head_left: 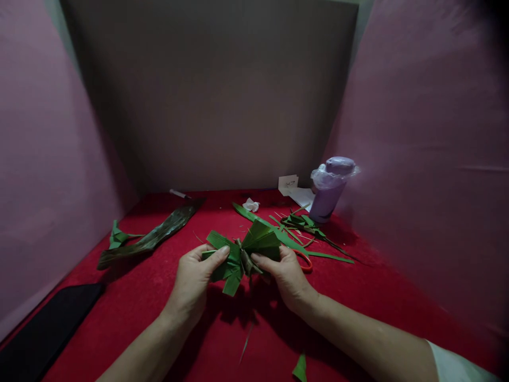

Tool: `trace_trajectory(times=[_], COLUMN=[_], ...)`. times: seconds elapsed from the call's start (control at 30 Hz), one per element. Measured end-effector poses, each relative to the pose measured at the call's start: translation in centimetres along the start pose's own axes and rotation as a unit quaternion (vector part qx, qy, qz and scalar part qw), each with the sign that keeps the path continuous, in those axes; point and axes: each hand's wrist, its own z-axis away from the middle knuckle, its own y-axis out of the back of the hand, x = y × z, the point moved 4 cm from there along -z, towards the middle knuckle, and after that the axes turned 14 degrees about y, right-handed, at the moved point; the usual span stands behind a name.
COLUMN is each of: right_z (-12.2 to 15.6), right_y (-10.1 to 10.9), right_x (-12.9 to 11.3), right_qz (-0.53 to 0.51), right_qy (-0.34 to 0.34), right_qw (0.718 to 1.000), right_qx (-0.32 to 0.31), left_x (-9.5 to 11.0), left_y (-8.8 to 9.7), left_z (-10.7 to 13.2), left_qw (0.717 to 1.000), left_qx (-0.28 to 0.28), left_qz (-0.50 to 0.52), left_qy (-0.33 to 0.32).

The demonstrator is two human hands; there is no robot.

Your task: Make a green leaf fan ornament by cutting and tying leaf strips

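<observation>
Between my two hands, just above the red tabletop (131,318), is a folded green leaf figure (260,237) with fanned, wing-like pieces and a rolled brownish middle. My left hand (194,276) pinches its left side, thumb on top. On the other side, my right hand (288,276) grips the right fan near the rolled middle, its thumb pressing from the front. The fingers behind the leaf are mostly hidden. Close behind my right hand shows an orange-red scissors handle (305,262), partly covered.
A long dark leaf (159,233) and a small folded leaf piece (117,236) lie left. Leaf strips (304,223) lie right, beside a purple tumbler (329,196). Farther back are crumpled tissue (251,205), a white card (288,183) and a pen-like object (180,193). A black flat object (51,329) lies front left.
</observation>
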Motion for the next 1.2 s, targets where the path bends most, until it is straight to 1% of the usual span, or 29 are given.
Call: trace_trajectory(times=[0.2,0.3,0.4,0.63,0.73,0.8,1.0,1.2], right_z=[0.01,0.08,0.14,0.23,0.27,0.28,0.42,0.61], right_y=[0.1,0.11,0.09,0.26,0.39,0.33,0.01,0.06], right_x=[-0.04,-0.11,-0.09,0.06,0.06,0.0,-0.2,0.38], right_qz=[0.031,0.038,0.038,0.047,0.063,0.067,0.079,0.059], right_qy=[0.027,0.032,0.03,0.008,0.011,0.021,0.053,0.056], right_qw=[0.999,0.999,0.999,0.999,0.997,0.997,0.995,0.997], right_qx=[-0.005,-0.004,0.004,0.025,0.031,0.025,-0.006,-0.01], left_x=[-0.08,-0.12,-0.14,0.15,0.26,0.22,0.05,-0.19], left_y=[-0.14,-0.06,-0.13,-0.65,-0.76,-0.83,-0.45,-0.4], left_z=[0.17,0.24,0.27,0.58,0.79,0.82,0.53,0.47], left_qw=[1.0,1.0,1.0,0.998,0.998,0.997,0.999,0.998], left_qx=[0.011,0.023,0.021,-0.037,-0.054,-0.064,-0.029,-0.036], left_qz=[0.004,0.011,0.017,0.025,0.007,-0.007,-0.004,0.016], left_qy=[0.015,0.017,0.017,0.04,0.041,0.039,0.033,0.041])
